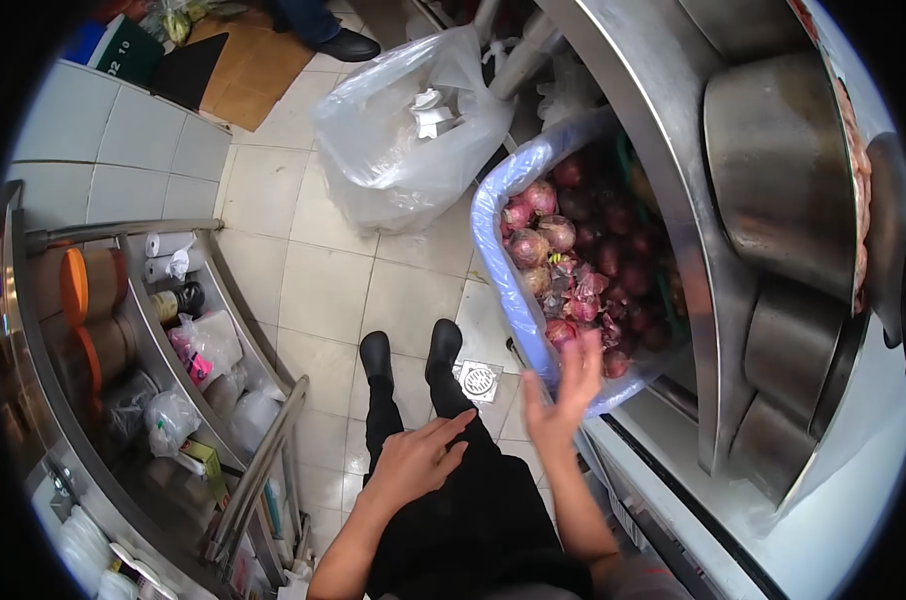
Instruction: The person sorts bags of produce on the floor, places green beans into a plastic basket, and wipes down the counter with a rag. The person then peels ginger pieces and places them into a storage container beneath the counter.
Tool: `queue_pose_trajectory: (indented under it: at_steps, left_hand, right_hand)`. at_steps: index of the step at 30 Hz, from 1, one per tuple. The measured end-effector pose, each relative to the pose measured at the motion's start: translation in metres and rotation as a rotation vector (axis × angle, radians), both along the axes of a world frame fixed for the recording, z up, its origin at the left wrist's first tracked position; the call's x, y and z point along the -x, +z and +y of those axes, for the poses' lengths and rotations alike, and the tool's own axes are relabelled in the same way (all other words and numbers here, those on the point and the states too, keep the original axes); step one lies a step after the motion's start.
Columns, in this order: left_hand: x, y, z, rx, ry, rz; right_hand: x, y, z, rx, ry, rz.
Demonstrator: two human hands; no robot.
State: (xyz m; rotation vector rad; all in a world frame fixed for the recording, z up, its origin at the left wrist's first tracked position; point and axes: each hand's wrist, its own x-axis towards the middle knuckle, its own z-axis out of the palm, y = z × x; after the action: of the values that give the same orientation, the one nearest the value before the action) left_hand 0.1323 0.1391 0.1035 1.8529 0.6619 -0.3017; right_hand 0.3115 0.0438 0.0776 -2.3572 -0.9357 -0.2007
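Note:
My left hand (421, 462) hovers in front of my dark clothing, palm down, fingers stretched out with nothing in them. Near the front rim of a bin lined with bluish plastic (489, 215), my right hand (565, 392) is raised with its fingers apart and holds nothing that I can see. Inside the bin lie many red onions (557, 233), with loose papery onion skins (583, 292) among them. The bin's far right part is in shadow under the steel counter. Whether my right fingers touch the liner or an onion, I cannot tell.
A large clear plastic bag (373, 165) with white scraps stands on the tiled floor (318, 270). Steel shelving (263, 345) with bags and rolls lines the left. On the right is a steel counter (663, 120) with metal pots (773, 150). Another person's shoe (349, 45) shows beyond.

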Motion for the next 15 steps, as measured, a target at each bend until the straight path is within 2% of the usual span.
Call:
queue_pose_trajectory:
  at_steps: [1,3,5,7,8,10,11,13,14,15]
  left_hand:
    - [-0.002,-0.002,-0.001,0.071,0.069,0.008]
    - [-0.013,-0.015,-0.003,0.205,0.211,0.018]
    - [-0.033,-0.053,-0.019,0.194,0.428,-0.266]
    - [-0.071,-0.078,-0.027,0.165,0.475,-0.347]
    - [-0.098,-0.021,0.008,0.551,0.421,-0.100]
    - [-0.126,-0.038,-0.015,0.368,0.471,-0.045]
    - [-0.141,-0.038,-0.018,0.319,0.465,-0.060]
    - [-0.165,-0.038,-0.020,0.221,0.453,-0.079]
    - [-0.180,-0.040,-0.017,0.252,0.400,-0.096]
    - [-0.195,-0.040,-0.011,0.254,0.366,-0.119]
  right_hand:
    - [0.013,-0.008,-0.007,0.140,0.077,-0.064]
    - [0.019,-0.037,-0.019,0.272,0.067,-0.121]
    - [0.021,-0.043,-0.021,0.299,0.064,-0.123]
    - [0.017,-0.042,-0.023,0.333,0.081,-0.163]
    - [0.013,-0.045,-0.025,0.336,0.085,-0.230]
    - [0.001,-0.057,-0.031,0.343,0.099,-0.360]
    - [-0.009,-0.054,-0.031,0.428,0.092,-0.407]
    - [-0.032,-0.046,-0.024,0.428,0.077,-0.462]
    - [-0.048,-0.045,-0.019,0.422,0.072,-0.496]
    - [-0.062,-0.049,-0.024,0.460,0.027,-0.414]
